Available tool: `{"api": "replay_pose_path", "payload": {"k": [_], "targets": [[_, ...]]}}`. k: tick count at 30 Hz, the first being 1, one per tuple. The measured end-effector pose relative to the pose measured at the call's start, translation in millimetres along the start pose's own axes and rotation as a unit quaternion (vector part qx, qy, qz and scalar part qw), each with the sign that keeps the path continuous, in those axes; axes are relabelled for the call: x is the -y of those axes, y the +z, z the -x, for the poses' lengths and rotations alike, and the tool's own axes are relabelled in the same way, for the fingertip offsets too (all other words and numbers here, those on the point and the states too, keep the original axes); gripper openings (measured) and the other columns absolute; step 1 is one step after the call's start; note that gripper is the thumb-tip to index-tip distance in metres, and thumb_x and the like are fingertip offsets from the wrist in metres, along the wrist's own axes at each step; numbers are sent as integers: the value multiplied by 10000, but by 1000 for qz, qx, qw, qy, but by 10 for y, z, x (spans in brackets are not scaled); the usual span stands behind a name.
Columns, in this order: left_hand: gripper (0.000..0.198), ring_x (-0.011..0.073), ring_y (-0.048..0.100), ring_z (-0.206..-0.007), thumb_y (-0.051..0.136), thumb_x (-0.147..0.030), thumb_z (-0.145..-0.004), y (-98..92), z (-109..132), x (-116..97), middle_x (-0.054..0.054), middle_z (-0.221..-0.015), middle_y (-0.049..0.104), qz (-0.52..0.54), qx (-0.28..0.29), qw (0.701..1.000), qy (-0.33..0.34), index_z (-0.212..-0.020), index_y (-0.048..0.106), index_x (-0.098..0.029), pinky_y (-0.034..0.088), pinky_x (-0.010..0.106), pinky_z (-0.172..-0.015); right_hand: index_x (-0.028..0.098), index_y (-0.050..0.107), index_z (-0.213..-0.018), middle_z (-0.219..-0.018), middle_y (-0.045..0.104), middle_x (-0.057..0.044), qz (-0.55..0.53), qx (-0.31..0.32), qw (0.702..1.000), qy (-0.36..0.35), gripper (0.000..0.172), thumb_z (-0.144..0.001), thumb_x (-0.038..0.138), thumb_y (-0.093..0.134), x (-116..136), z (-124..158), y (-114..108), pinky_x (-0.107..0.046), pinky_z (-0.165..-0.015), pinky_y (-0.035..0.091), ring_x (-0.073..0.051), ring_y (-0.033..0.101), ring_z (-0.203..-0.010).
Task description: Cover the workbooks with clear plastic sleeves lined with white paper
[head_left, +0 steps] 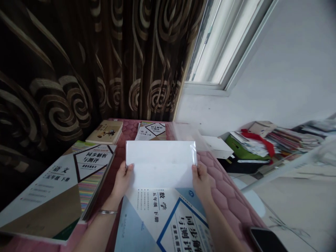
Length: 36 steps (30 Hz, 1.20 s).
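Observation:
Between my two hands is a white sheet [160, 164] with shiny, clear plastic-like edges. My left hand [124, 178] pinches its left edge, thumb on top. On the opposite side my right hand [201, 179] grips the right edge the same way. Below the sheet lies a blue and white workbook [147, 224] with its cover turned sideways to me. The sheet hides the workbook's far end; whether the two are joined I cannot tell.
Left of my arm is a stack of workbooks [60, 189], with a tan book [105, 132] behind. Another workbook [152, 131] and a translucent plastic sheet [187, 134] lie at the back of the pink quilted cover [225, 196]. A phone [266, 239] rests front right; papers fill a green box [237, 148].

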<state>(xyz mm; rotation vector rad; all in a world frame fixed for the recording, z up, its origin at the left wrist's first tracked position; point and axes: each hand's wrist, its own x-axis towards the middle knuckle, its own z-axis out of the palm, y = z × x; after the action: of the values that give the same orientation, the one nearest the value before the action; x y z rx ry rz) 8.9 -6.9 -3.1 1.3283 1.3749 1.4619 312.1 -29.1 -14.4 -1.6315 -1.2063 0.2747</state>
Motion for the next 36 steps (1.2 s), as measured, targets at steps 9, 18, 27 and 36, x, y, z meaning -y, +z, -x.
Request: {"api": "replay_pose_path", "payload": {"k": [9,18,27,36], "targets": [[320,212,658,-740,563,-505,-778,-7,-42,155,37,-799,702,-77,-24,997,10,-915,572,-217,495,293,-683,236,519,-828,-756,629,-91,82,-38,995,-28,486,-865,653,273,-57,-47,125,-373,-637,430,-272,597,-723],[384,264,705,-802,495,-345,-883,-31,-77,222,147,-868,713,-251,-60,966,-15,-1203,496,-133,516,343,-717,124,595,-1060,-898,692,-174,161,32,986,-33,553,-935,527,238,-197,-212,322,-379,-702,456,-293,655,-782],[330,318,563,-1125,443,-144,-885,194,297,-351,198,-1279,542,-517,-7,843,149,-1194,558,-136,458,463,-896,102,529,-1239,-1007,699,-204,309,124,943,31,457,-986,384,274,-137,-270,402,-378,-761,469,-295,689,-889],[241,242,627,-942,515,-306,-907,590,1947,157,81,-1045,699,-476,295,724,402,-1100,651,-255,510,339,-730,78,532,-1250,-1039,696,-210,340,169,922,73,458,-999,362,275,-13,-277,387,-375,-824,490,-283,681,-973]]}}
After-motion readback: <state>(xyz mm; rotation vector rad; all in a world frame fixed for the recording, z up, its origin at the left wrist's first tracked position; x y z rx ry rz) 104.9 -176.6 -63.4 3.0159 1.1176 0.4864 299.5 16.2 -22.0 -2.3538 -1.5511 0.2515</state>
